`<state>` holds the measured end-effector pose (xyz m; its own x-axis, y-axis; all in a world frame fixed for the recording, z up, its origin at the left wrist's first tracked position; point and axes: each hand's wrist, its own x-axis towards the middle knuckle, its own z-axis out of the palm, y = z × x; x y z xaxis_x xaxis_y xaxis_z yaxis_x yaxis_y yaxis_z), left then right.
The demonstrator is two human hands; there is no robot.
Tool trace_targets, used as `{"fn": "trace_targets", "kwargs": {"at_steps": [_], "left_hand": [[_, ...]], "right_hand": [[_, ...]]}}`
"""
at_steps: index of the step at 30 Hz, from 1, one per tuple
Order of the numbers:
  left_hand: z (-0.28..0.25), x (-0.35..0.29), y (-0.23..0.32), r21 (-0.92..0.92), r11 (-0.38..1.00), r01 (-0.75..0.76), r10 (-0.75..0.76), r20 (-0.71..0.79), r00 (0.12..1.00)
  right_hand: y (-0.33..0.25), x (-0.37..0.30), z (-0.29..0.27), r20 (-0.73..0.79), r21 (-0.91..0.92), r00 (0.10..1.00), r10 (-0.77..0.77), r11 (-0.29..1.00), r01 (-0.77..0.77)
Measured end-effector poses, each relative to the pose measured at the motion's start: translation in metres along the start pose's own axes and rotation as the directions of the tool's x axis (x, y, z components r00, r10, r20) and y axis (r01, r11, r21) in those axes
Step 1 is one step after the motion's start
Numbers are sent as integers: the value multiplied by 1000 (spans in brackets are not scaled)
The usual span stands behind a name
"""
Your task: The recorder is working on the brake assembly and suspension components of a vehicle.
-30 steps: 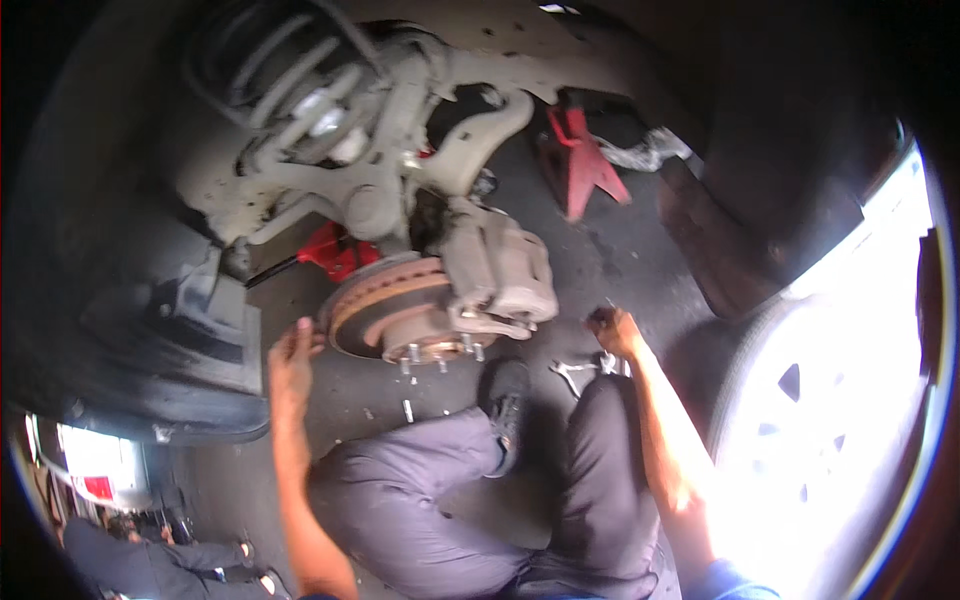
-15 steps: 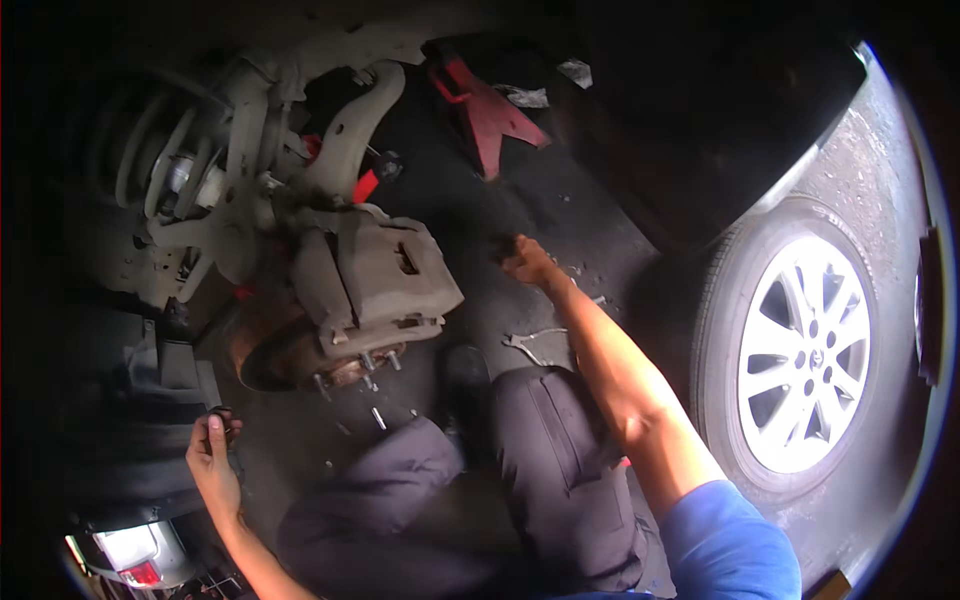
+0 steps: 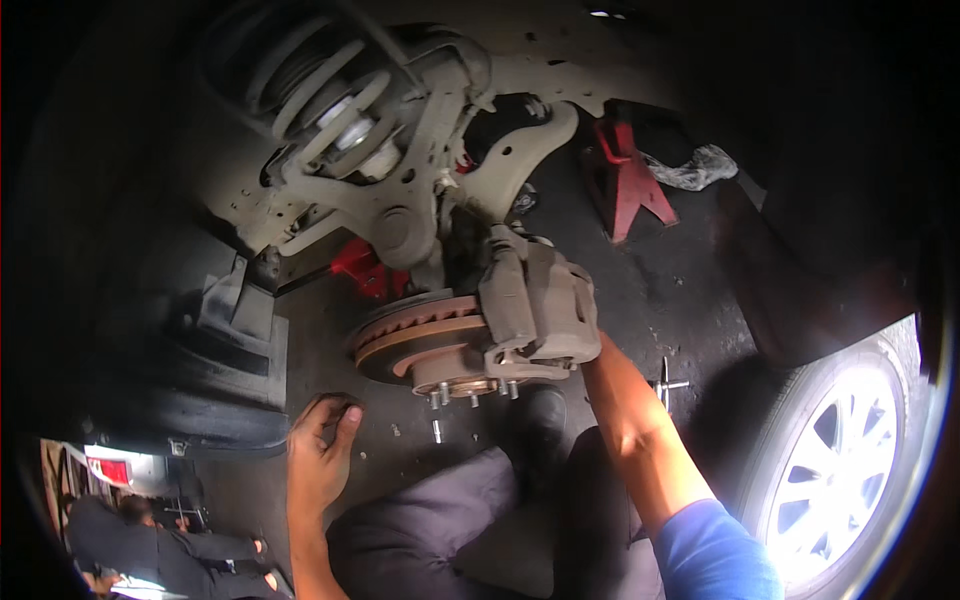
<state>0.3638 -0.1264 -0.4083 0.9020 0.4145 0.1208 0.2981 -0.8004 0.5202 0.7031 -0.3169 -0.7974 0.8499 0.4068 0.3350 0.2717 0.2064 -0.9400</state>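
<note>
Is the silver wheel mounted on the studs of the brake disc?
No, the silver wheel is apart, at the right of the picture, and the studs of the brake disc stick out bare.

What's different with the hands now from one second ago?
The right hand, in the open before, went in behind the brake caliper, so only its forearm shows. The left hand moved lower beside the brake disc and curled; whether it grips anything is unclear. Disc, caliper and red stand stayed put; the view just shifted.

disc [image 3: 425,334]: 1 | caliper [image 3: 560,310]: 1 | coil spring [image 3: 306,90]: 1 | wheel [image 3: 838,458]: 1 | jack stand [image 3: 632,190]: 1
</note>
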Motion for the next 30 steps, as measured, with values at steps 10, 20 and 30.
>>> {"fn": "trace_targets", "kwargs": {"at_steps": [10,20,30], "left_hand": [[-2,6,-9,-25,999,46,-44,67,997],[2,18,-7,-99,994,54,-36,173,984],[-1,16,-7,-107,994,36,-28,81,996]], "right_hand": [[-55,21,-24,8,201,958,287,938,-283],[-222,73,-72,48,268,944,326,906,-327],[-240,73,-57,-7,78,988,151,986,-150]]}}
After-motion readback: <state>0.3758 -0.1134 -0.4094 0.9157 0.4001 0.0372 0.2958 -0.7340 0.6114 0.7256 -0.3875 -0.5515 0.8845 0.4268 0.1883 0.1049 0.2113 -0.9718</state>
